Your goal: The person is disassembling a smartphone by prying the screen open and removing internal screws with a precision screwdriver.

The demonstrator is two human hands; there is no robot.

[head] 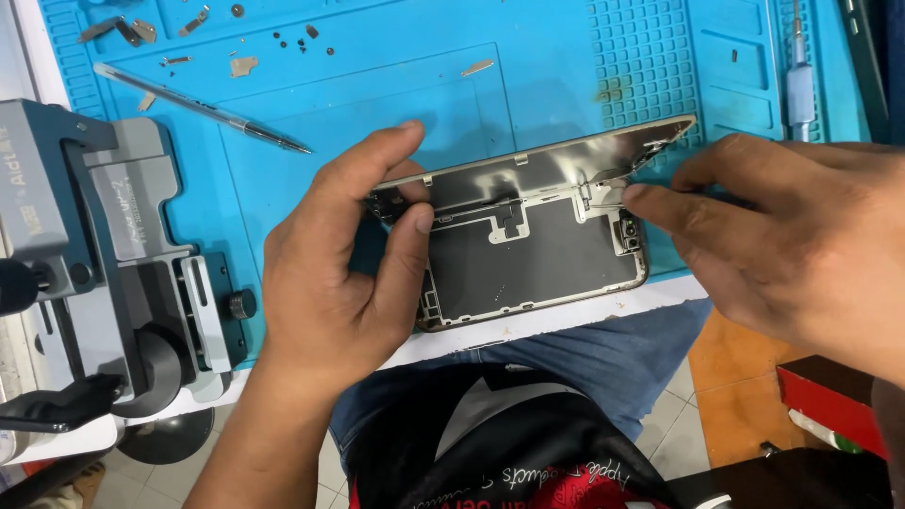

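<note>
Left hand (344,264): thumb and fingers clamped on the end of an opened grey metal phone frame (537,254).
Right hand (792,236): pinching thin tweezers (613,200) into the frame's far corner.
Blue silicone mat (396,104): beyond the left hand; its tray recesses hold loose screws (302,40).

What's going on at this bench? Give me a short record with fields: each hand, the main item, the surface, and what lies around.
left hand: left hand grips the left end of the opened phone, thumb on its edge
right hand: right hand pinches a thin tool at the phone's upper right corner
main item: phone, insides showing, screen panel lifted along the far edge
surface: blue mat
around: grey clamp jig at left; tweezers, small screws and metal bits on the mat; screwdriver at far right
</note>
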